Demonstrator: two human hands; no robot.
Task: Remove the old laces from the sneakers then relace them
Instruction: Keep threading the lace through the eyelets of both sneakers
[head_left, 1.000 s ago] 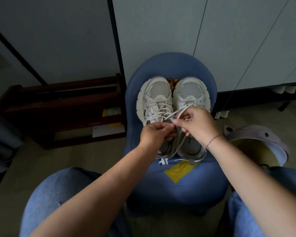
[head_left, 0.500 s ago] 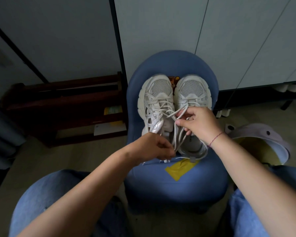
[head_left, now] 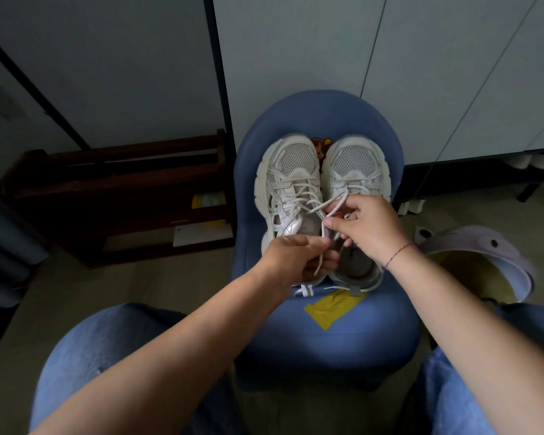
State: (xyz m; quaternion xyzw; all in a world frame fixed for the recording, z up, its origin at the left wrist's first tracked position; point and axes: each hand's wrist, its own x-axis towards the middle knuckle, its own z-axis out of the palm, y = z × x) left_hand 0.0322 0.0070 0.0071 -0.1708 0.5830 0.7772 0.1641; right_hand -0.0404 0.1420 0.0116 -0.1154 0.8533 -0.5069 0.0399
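Two off-white mesh sneakers stand side by side, toes away from me, on a small blue chair (head_left: pixel 321 328). The left sneaker (head_left: pixel 288 180) has its lace partly threaded. Over the tongue of the right sneaker (head_left: pixel 355 166) my right hand (head_left: pixel 366 229) pinches a white lace (head_left: pixel 319 208) at a point where strands cross. My left hand (head_left: pixel 292 260) is at the heel end of the left sneaker and grips the lace's free end, which hangs below its fingers. Both hands hide the sneakers' openings.
A yellow patch (head_left: pixel 335 306) lies on the chair seat in front of the heels. A dark wooden rack (head_left: pixel 117 196) stands at the left. A pale hat with a yellow lining (head_left: pixel 481 265) sits at the right. My jeans-clad knees flank the chair.
My left hand first drew back toward me with the lace end, then came forward again to the left sneaker's heel. My right hand stayed pinching the lace over the right sneaker.
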